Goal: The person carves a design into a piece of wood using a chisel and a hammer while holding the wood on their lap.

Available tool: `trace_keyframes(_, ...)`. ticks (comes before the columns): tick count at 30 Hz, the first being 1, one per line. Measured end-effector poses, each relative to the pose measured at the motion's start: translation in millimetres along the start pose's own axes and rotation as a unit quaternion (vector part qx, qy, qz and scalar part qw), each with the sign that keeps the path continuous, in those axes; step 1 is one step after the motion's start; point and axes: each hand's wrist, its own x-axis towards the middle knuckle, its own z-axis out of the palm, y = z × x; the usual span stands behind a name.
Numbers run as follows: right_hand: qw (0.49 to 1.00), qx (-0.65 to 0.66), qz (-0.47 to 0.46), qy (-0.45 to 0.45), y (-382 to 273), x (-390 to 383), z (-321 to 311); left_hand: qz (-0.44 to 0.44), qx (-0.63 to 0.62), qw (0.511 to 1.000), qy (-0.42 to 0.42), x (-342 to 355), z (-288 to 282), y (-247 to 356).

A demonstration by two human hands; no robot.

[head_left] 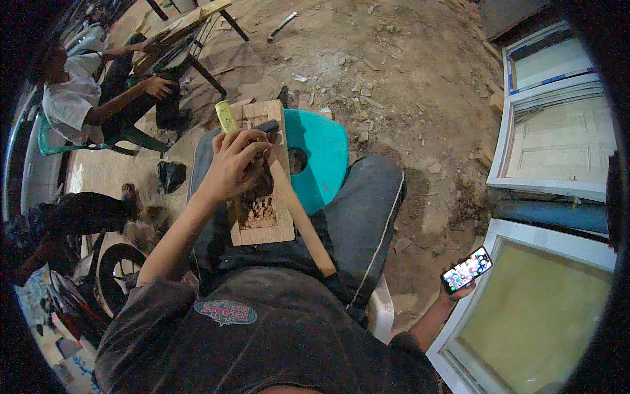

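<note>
My left hand (233,157) rests over a carved wooden board (283,226) on my lap, its fingers curled round a yellow-handled tool (226,118) and close against the dark head (266,126) of a hammer. The hammer's wooden handle (305,233) slants down across the board toward my right thigh. A recess in the board holds rough wood chips (257,210). My right hand (455,286), out to my right, grips a phone (467,268) with its screen lit. A teal plastic stool (318,151) sits just beyond the board.
A seated person (75,98) works at upper left near a bench (197,20). Another person's dark-clothed limbs (85,210) are at left, near a wheel (118,269). White framed panels (499,157) line the right side. Wood scraps litter the dirt floor (394,79).
</note>
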Motion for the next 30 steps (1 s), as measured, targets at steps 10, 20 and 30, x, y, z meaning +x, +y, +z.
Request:
trace_keyframes(10,0.997,0.005,-0.053,0.062,8,5,16,-0.006,-0.001,1.0,-0.01,1,-2,3)
trace_keyframes(20,0.987,-0.09,-0.045,0.129,5,24,24,-0.007,0.01,1.0,-0.003,1,1,3)
trace_keyframes(30,0.976,0.064,-0.008,0.209,2,24,41,-0.011,0.003,1.0,0.001,1,-3,9)
